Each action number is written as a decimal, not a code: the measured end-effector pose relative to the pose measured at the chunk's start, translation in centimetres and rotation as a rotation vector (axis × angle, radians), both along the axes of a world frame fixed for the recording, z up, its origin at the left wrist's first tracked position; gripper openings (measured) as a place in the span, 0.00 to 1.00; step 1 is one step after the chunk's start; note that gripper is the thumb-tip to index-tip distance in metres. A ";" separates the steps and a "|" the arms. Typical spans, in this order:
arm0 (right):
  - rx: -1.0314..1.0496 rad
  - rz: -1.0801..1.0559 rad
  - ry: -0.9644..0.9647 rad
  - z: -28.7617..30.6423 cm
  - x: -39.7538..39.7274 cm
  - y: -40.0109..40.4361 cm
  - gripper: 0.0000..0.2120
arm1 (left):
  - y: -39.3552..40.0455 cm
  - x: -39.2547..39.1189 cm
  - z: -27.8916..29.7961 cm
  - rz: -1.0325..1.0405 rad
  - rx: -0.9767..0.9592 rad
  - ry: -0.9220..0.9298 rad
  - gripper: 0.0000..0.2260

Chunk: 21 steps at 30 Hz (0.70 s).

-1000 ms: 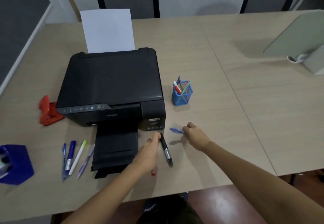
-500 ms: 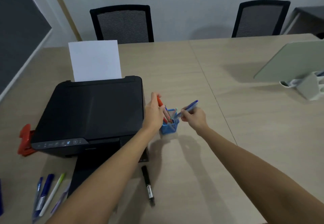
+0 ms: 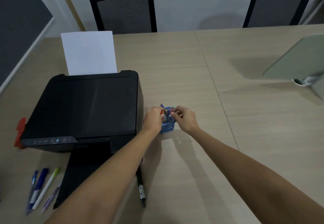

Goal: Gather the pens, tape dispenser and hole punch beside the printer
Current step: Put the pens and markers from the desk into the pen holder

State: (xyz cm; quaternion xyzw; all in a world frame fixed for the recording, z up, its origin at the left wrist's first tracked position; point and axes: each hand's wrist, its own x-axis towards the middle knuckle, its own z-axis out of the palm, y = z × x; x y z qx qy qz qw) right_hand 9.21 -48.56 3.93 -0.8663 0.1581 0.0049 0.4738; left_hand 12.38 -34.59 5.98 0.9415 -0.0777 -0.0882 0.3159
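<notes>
A blue mesh pen holder (image 3: 168, 127) stands on the table just right of the black printer (image 3: 87, 104). My left hand (image 3: 152, 118) is at the holder's left rim, shut on a red pen (image 3: 161, 112) that dips into it. At the holder's right rim, my right hand (image 3: 185, 118) pinches a blue pen (image 3: 168, 114) that is lowered among the other pens. A black marker (image 3: 141, 187) lies near the table's front, partly under my left forearm. Several pens (image 3: 41, 188) lie front left. A red hole punch (image 3: 20, 132) sticks out from behind the printer's left side. No tape dispenser is in view.
A white sheet (image 3: 88, 52) stands in the printer's rear feed, and its output tray (image 3: 78, 169) juts toward me. A pale green device on a stand (image 3: 298, 62) sits at the right. Two black chairs (image 3: 124, 11) stand beyond the table.
Both hands lifted a red and a blue pen from the table's front and brought them down into the blue holder. The view tilted up, away from the near edge.
</notes>
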 end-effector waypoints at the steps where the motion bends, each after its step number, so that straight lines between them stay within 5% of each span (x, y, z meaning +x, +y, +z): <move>1: -0.012 0.010 -0.005 -0.2 0.0 0.0 0.06 | -0.1 -0.1 0.2 -0.017 0.029 -0.011 0.10; 7: -0.083 0.058 0.001 -0.1 -0.5 0.0 0.08 | 0.2 -1.0 2.4 -0.123 0.173 -0.018 0.17; 15: -0.229 0.000 -0.268 4.8 -2.8 3.4 0.06 | 7.0 -2.4 9.3 -0.123 -0.176 -0.204 0.19; 21: -0.280 0.268 0.090 -2.0 -10.8 10.8 0.12 | 19.3 -6.6 11.4 0.001 -0.349 -0.231 0.14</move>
